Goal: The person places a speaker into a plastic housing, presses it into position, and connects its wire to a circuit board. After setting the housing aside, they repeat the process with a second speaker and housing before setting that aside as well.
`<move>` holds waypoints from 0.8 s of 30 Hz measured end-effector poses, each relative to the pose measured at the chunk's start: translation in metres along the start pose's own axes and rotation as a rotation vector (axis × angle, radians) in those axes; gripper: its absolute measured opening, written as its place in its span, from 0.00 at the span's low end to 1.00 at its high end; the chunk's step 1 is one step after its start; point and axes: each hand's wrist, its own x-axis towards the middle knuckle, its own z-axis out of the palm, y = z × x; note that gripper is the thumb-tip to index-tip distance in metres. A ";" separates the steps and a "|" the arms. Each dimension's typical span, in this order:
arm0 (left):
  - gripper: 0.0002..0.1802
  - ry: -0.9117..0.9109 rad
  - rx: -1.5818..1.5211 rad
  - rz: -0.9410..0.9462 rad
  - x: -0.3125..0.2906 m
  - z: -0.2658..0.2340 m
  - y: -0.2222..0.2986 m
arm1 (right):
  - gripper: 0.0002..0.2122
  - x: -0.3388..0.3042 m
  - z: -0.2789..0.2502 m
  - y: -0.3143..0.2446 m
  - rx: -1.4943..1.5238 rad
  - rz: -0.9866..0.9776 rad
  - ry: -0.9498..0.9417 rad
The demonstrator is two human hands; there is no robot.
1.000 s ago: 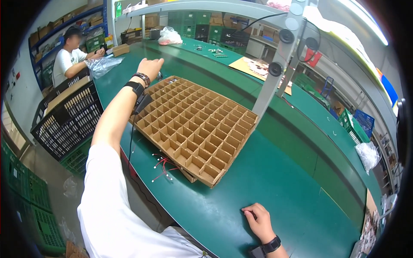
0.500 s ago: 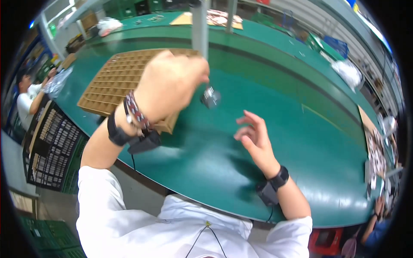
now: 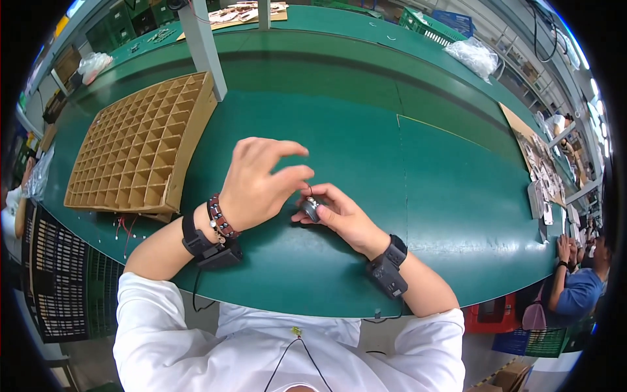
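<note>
My right hand [image 3: 346,222] is closed around a small round dark part with shiny metal on it [image 3: 311,209], held just above the green tabletop. A short dark wire seems to rise from the part's top. My left hand [image 3: 260,179] hovers beside it on the left, thumb and index finger spread apart, with nothing seen between them. Its fingertips come close to the wire; whether any touches it I cannot tell. Both wrists wear black strapped devices, and the left one also has a beaded bracelet.
Left on the green table [image 3: 313,274] leans a cardboard divider tray [image 3: 134,147] with many square cells, beside a grey post [image 3: 208,49]. Thin red wires [image 3: 124,227] lie under its near edge. Black crates [image 3: 55,274] stand at left. People work at both sides.
The small round part has passed from my left hand into my right. My left hand has lowered and opened. The view has shifted, showing the divider tray farther left.
</note>
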 end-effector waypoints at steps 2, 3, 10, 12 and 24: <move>0.15 0.058 -0.052 -0.075 -0.015 0.006 0.001 | 0.20 0.002 0.003 0.003 0.036 -0.084 0.135; 0.18 0.122 -0.113 -0.151 -0.022 0.009 0.002 | 0.20 0.004 0.004 0.004 0.055 -0.122 0.206; 0.26 -0.129 -0.707 -0.417 -0.032 0.038 0.005 | 0.20 0.003 -0.002 0.011 -0.015 -0.137 0.267; 0.27 -0.222 -0.693 -0.344 -0.035 0.039 0.001 | 0.20 0.004 0.000 0.017 -0.068 -0.148 0.248; 0.25 -0.125 -0.769 -0.522 -0.046 0.037 -0.004 | 0.26 0.004 0.012 0.010 -0.486 -0.201 0.292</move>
